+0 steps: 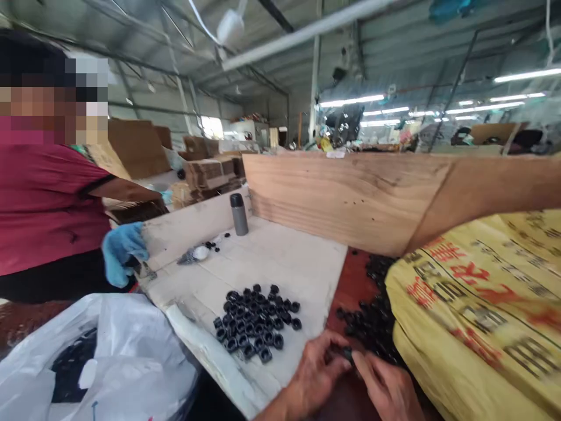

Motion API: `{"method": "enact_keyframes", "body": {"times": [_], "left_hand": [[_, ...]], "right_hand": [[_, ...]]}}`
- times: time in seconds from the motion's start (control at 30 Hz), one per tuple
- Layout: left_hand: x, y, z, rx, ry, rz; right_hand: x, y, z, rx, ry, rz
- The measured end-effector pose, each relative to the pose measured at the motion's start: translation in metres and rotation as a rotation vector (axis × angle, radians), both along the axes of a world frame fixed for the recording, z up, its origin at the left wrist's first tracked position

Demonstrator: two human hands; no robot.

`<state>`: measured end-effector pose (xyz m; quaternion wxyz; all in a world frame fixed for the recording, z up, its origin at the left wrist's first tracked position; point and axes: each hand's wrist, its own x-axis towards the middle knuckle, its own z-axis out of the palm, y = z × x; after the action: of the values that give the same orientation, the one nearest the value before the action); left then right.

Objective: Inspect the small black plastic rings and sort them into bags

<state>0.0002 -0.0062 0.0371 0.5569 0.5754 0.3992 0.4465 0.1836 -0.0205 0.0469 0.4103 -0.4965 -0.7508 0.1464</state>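
My left hand (pixel 316 369) and my right hand (pixel 385 383) come together at the lower middle, over the dark red tabletop (pixel 344 289). Between their fingertips is a small black part (pixel 347 352), mostly covered by the fingers, so its full shape cannot be made out. Left of my hands, a cluster of black ring-like caps (pixel 252 321) lies on the pale board (pixel 302 257). Beyond my right hand, a heap of small black parts (pixel 372 316) rests against the yellow sack (pixel 473 304).
A grey bottle (pixel 239 215) stands at the board's far corner, near a small plastic bag (pixel 193 255). A wooden panel (pixel 333 199) walls the back. At lower left is a white plastic bag (pixel 131 351) holding black parts. A blue cloth (pixel 123 251) hangs beside a co-worker (pixel 48 204).
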Motion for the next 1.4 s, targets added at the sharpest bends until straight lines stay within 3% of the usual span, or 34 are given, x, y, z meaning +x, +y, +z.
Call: {"method": "enact_keyframes", "body": {"times": [0.07,0.17,0.33,0.47,0.63,0.8,0.9,1.0,1.1,1.17,1.27,1.4], "left_hand": [[0.000,0.000,0.002,0.006,-0.046,-0.004],[0.001,0.003,-0.002,-0.026,-0.102,-0.038],[-0.001,0.003,-0.006,-0.046,-0.157,-0.094],[0.000,0.003,-0.002,-0.018,-0.110,-0.073],[0.000,0.004,-0.001,-0.023,-0.132,-0.066],[-0.005,0.000,-0.002,0.376,0.193,-0.021],[-0.013,-0.003,0.003,0.539,0.352,-0.092],[-0.032,-0.004,0.011,0.517,0.596,-0.109],[-0.055,0.001,0.013,0.536,0.965,0.080],[-0.064,0.006,0.012,0.605,1.132,0.208],[-0.051,0.014,0.008,0.682,1.095,0.272],[-0.003,0.029,0.002,0.610,0.879,0.182]], "right_hand": [[-0.005,-0.006,0.015,-0.134,0.054,-0.085],[-0.011,-0.009,0.022,-0.253,0.082,-0.093],[-0.010,-0.009,0.021,-0.274,0.189,-0.061],[-0.010,-0.007,0.019,-0.314,0.186,-0.144],[-0.014,-0.008,0.016,-0.312,0.232,-0.057],[-0.022,-0.009,0.014,-0.503,0.387,-0.090],[-0.022,-0.009,0.015,-0.636,0.413,-0.055],[-0.005,-0.007,0.017,-0.524,0.231,-0.164],[0.021,-0.002,0.017,-0.312,0.052,-0.393],[0.034,-0.001,0.016,-0.256,-0.041,-0.433],[0.038,-0.003,0.014,-0.230,-0.176,-0.369],[0.024,-0.006,0.009,-0.182,-0.370,-0.379]]}}
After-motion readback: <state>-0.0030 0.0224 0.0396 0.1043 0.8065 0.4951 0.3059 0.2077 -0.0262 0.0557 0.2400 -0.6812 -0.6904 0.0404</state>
